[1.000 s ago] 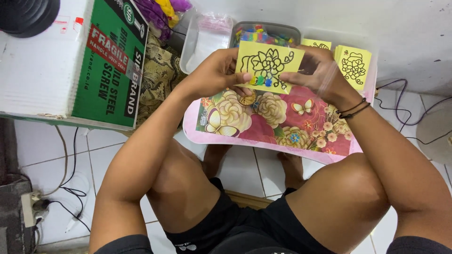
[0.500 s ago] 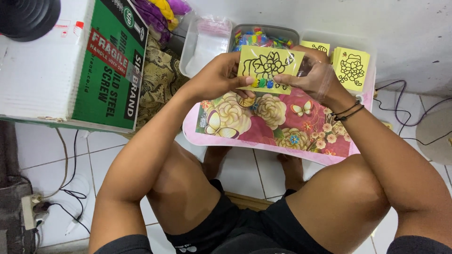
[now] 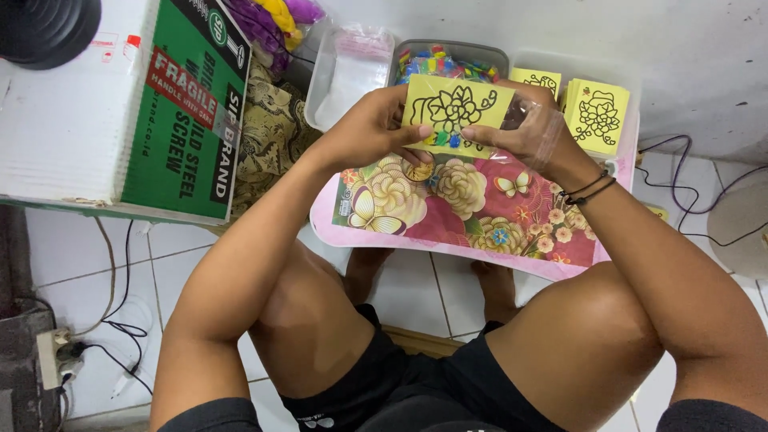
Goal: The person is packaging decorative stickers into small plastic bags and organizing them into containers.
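Hands grip one yellow paper card with a black flower outline (image 3: 456,112) above the pink floral lap tray (image 3: 480,208): left hand (image 3: 372,128) pinches its left end, right hand (image 3: 528,132) its right; long axis runs sideways.

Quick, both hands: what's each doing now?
Left hand: closed on the yellow card with black flower outline.
Right hand: closed on the same card's right edge.

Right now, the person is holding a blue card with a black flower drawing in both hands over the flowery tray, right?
Not quite. The card is yellow, not blue, as the head view shows. The rest holds: it has a black flower drawing, and the left hand and right hand both hold it over the flowery tray.
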